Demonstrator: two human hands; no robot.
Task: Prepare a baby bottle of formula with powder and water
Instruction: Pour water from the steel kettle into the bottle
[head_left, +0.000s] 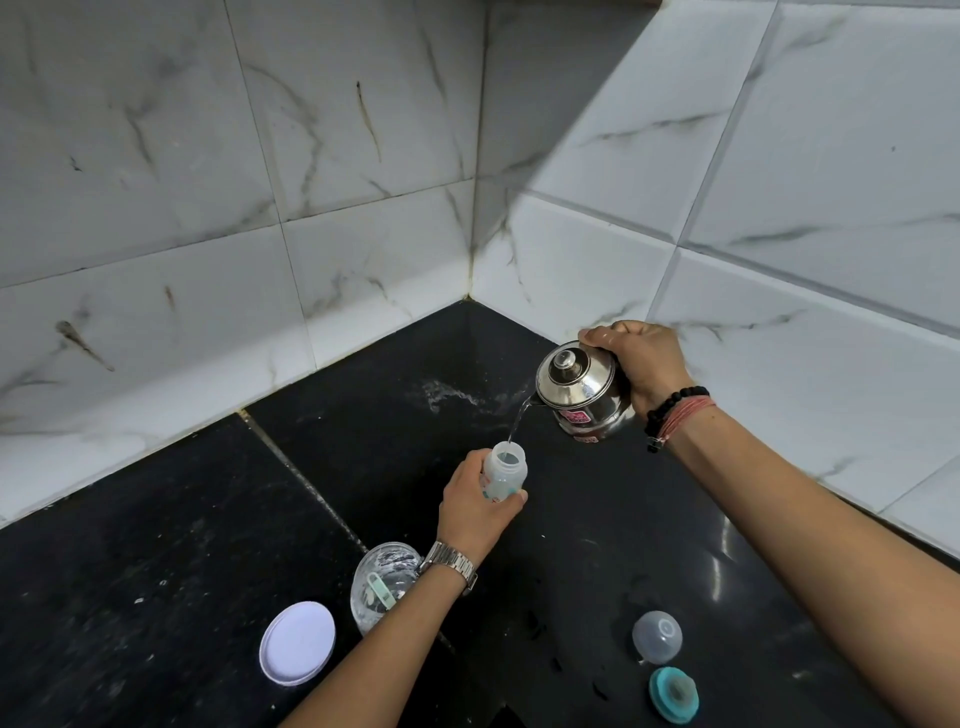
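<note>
The black table (156, 545) carries everything. Right hand (641, 364), fingers curled round it, tips the steel kettle (582, 395) so water streams left into the open bottle (504, 473). Left hand (475, 512), fingers wrapped round it, steadies the bottle mid-table under the spout. Powder jar (382, 584), lid (297, 643), cap (657, 636) and teal ring (674, 695) wait near.

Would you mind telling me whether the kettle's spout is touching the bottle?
Apart: the head view shows counter between the kettle spout and the bottle, bridged only by water.
</note>
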